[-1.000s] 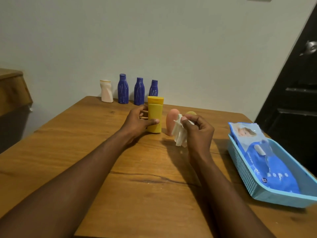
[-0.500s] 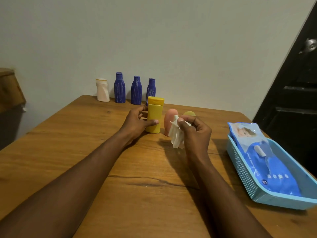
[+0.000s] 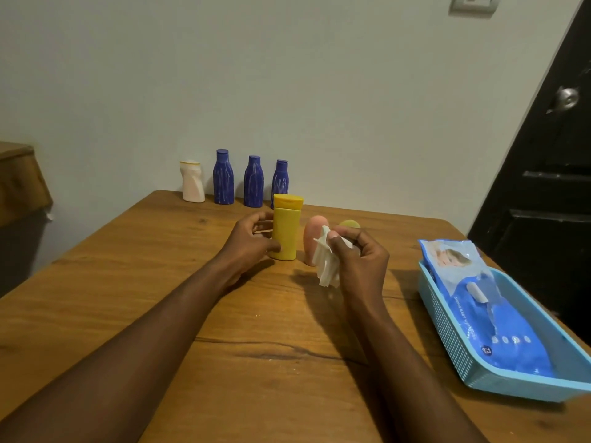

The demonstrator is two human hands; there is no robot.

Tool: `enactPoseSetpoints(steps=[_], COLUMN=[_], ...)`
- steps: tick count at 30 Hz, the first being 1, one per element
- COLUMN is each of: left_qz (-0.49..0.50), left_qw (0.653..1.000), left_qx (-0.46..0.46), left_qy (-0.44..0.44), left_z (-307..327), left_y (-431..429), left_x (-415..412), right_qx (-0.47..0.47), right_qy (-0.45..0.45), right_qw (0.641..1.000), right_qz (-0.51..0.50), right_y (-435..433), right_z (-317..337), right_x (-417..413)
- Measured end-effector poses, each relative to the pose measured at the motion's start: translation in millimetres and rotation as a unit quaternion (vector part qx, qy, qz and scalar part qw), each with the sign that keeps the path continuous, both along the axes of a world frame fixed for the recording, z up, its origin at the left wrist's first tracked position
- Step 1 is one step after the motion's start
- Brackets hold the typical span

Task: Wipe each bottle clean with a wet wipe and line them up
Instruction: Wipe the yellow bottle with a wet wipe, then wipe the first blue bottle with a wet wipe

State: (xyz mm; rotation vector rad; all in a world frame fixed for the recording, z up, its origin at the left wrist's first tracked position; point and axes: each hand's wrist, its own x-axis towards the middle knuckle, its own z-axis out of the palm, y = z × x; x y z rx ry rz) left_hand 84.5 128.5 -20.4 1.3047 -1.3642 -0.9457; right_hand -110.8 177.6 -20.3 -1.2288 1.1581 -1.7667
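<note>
The left hand (image 3: 252,241) is at frame centre, its thumb and fingers curled round the lower body of the yellow bottle (image 3: 285,231). This bottle stands upright on the desk (image 3: 160,282), with its flip cap at the top.

The right hand (image 3: 361,260) is just right of centre. Its thumb and fingertips pinch a crumpled white wet wipe (image 3: 326,263), which hangs down from the pinch above the desk surface. The wipe is apart from the yellow bottle.

The pink bottle (image 3: 311,238) stands just beside the yellow bottle, directly behind the wipe. A yellow-green rounded item (image 3: 349,224) shows above the right hand; most of it is hidden.

At the far edge of the desk, against the wall, four containers stand upright in a row: a white bottle (image 3: 193,181) at the left, then three blue bottles (image 3: 254,181).

At the right of the frame, a light blue basket (image 3: 447,330) rests on the desk and holds a blue wet wipe pack (image 3: 489,308). A dark door (image 3: 543,187) with a metal knob (image 3: 566,97) fills the right edge.
</note>
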Motion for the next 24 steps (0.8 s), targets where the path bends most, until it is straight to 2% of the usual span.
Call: enactPoseSetpoints(steps=[5, 11, 15, 24], left_qz=[0.019, 0.035, 0.097, 0.078], left_qw=[0.999, 0.997, 0.989, 0.986], left_qx=[0.034, -0.063, -0.107, -0.059], left_qy=[0.038, -0.013, -0.035, -0.135], left_z=[14.1, 53.0, 83.0, 108.4], left_y=[14.8, 11.4, -16.9, -104.7], left_x=[9.2, 35.2, 49.6, 34.0], right_qx=[-0.033, -0.038, -0.057, -0.061], right_qy=[0.015, -0.014, 0.008, 0.059], right_qw=[0.999, 0.998, 0.998, 0.994], right_qz=[0.034, 0.055, 0.035, 0.065], right_y=[6.6, 11.0, -0.9, -91.1], right_z=[4.9, 27.0, 65.7, 124.1], right_x=[2.9, 9.9, 11.9, 22.9])
